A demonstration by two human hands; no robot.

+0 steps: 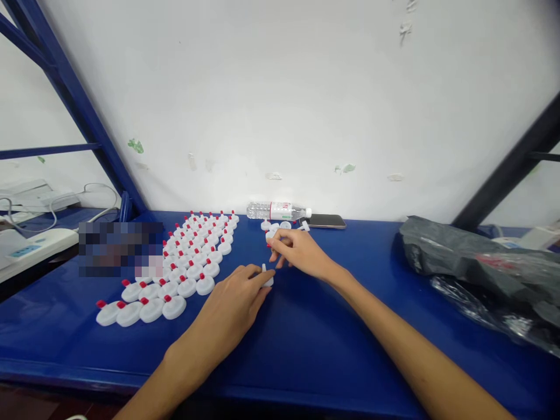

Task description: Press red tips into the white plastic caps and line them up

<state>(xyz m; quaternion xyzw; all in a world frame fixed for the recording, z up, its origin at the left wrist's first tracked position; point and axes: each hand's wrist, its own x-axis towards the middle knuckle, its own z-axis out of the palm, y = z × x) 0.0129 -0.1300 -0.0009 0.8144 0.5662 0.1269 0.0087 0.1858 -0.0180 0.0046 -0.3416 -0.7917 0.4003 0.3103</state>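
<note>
My left hand point(240, 291) rests low over the table, its fingers closed around a white nozzle cap point(268, 281). That cap's narrow spout points up and bears no red tip. Just beyond it, my right hand point(297, 252) is pinched, with a small red tip cap point(268, 245) showing at the fingertips. Several loose white caps point(285, 225) lie behind the right hand, partly hidden by it. To the left stand rows of white nozzle caps with red tips point(205, 284), set close together on the blue table point(306, 350).
Against the wall lies a clear water bottle point(280, 210) on its side, with a dark phone point(326, 221) beside it. A grey plastic bag point(476, 262) covers the right side. At far left are a white power strip point(39, 251) and cables; a blurred patch hides something nearby.
</note>
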